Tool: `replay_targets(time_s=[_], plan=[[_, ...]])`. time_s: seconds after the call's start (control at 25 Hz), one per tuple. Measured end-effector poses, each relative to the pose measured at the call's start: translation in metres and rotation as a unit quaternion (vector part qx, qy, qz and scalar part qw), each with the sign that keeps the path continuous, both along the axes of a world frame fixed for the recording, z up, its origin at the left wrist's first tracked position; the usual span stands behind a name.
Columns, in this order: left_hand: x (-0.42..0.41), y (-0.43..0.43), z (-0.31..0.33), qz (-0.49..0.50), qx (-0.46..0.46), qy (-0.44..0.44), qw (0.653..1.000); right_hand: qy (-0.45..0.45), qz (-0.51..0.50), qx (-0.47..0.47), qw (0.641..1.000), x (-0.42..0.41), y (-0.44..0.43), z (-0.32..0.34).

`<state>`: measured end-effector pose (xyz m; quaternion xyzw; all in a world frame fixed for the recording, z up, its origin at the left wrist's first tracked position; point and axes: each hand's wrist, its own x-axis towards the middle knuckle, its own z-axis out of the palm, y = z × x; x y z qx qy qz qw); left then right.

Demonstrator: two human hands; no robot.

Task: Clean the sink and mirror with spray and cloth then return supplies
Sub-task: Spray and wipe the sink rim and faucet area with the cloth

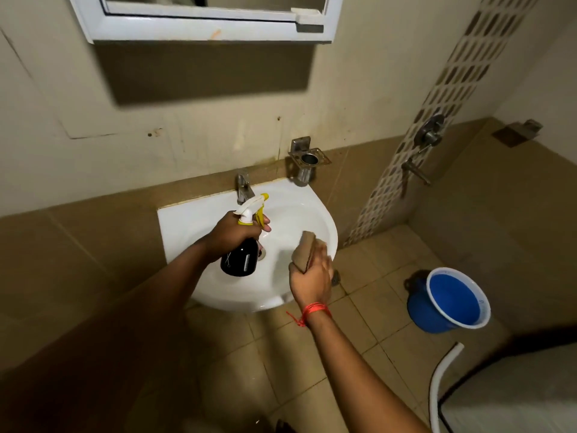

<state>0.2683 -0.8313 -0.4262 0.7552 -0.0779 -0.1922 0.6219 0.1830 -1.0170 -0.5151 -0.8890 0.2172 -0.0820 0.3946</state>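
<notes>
I'm holding the spray bottle (pixel 239 254) in my left hand (pixel 232 234), fingers wrapping its neck over the sink (pixel 193 220); my right hand (pixel 312 276) is pinching the folded cloth (pixel 304 250). Sink-cleaning seems underway; wiping comes next.

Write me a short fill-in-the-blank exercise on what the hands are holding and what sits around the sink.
1. The left hand holds a black ____ with a white and yellow trigger head.
2. The right hand grips a folded brown ____ over the sink.
3. On the floor to the right of the sink stands a ____ bucket.
4. The tap is mounted at the ____ edge of the sink, against the wall.

Missing words: spray bottle; cloth; blue; back
</notes>
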Motion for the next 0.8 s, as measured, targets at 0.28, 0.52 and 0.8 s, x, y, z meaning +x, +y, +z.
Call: replay_targets(time_s=[0.28, 0.52, 0.8], plan=[[0.019, -0.003, -0.044, 0.031, 0.039, 0.011, 0.999, 0.469, 0.256, -0.150, 0.832, 0.043, -0.012, -0.055], [0.060, -0.032, -0.066, 0.057, 0.034, 0.009, 0.998, 0.281, 0.499, -0.292, 0.766, 0.128, -0.042, -0.052], [0.075, -0.079, -0.076, 0.039, -0.012, 0.021, 0.999, 0.177, 0.351, -0.356, 0.848, 0.215, -0.121, -0.071]])
